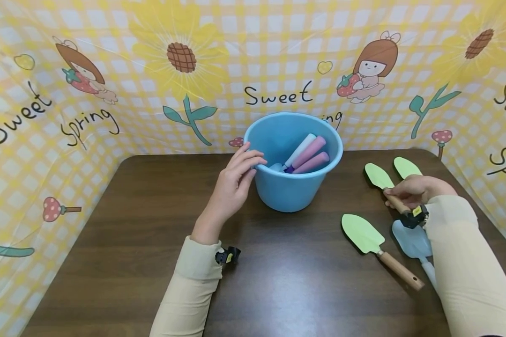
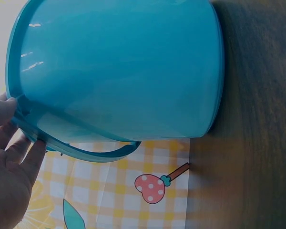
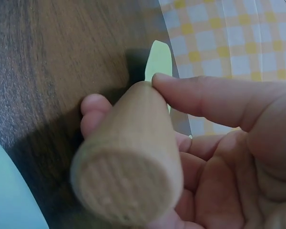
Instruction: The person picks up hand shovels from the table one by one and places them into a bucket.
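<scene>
My left hand [image 1: 234,185] grips the rim of a blue bucket [image 1: 286,192], which stands upright on the table. In the left wrist view, thumb and fingers are at the bucket's rim and its hanging handle [image 2: 97,156]. Inside the bucket lean two tools with pink handles [image 1: 308,152] and one with a pale blue handle [image 1: 298,149]. At the right, my right hand [image 1: 419,189] holds a hand trowel [image 1: 378,176] by its wooden handle [image 3: 128,143]; the green blade points away from me. The thumb presses near the handle's front end.
Another green blade [image 1: 406,167] lies behind the right hand, its handle hidden. A green trowel [image 1: 362,234] with a wooden handle lies nearer me. Beside it is a pale blue trowel [image 1: 413,239], partly under the right forearm. A yellow checked cloth [image 1: 257,47] hangs behind the brown table [image 1: 152,224].
</scene>
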Action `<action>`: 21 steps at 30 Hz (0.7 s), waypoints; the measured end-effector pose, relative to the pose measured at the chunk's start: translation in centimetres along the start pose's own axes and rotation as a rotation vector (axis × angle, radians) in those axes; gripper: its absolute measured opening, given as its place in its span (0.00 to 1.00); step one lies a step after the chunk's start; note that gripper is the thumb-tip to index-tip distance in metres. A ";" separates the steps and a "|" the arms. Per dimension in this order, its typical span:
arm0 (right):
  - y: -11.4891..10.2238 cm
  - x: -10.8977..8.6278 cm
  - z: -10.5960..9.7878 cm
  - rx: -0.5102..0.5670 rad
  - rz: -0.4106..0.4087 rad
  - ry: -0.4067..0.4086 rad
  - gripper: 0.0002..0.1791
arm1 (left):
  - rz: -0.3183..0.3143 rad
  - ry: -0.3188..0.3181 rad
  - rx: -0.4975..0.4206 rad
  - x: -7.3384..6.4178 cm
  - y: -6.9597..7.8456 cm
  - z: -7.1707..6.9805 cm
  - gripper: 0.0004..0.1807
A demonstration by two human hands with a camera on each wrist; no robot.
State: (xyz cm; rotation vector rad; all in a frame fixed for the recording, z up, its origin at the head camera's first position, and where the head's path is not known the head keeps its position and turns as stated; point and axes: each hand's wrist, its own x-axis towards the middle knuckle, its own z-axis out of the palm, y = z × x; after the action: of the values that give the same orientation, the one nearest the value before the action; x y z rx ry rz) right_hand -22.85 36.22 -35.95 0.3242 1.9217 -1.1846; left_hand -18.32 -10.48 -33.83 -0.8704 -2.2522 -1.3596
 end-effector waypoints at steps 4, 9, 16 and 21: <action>0.0 0.0 0.1 0.032 0.003 -0.027 0.16 | 0.002 -0.001 -0.001 0.0 0.0 0.0 0.13; 0.1 0.1 0.2 0.077 -0.013 -0.046 0.16 | 0.001 0.002 -0.004 0.0 -0.1 0.1 0.13; -0.2 -0.2 0.2 0.140 -0.077 -0.101 0.20 | 0.003 0.003 0.002 0.0 -0.1 0.1 0.13; -0.9 -0.7 0.4 0.156 -0.115 -0.087 0.21 | 0.008 0.005 0.008 0.0 -0.3 0.1 0.13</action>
State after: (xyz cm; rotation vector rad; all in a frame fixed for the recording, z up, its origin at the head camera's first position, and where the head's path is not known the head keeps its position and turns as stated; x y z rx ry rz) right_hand -22.81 35.57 -34.95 0.2431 1.7967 -1.4056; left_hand -18.48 -10.48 -34.06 -0.8714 -2.2463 -1.3463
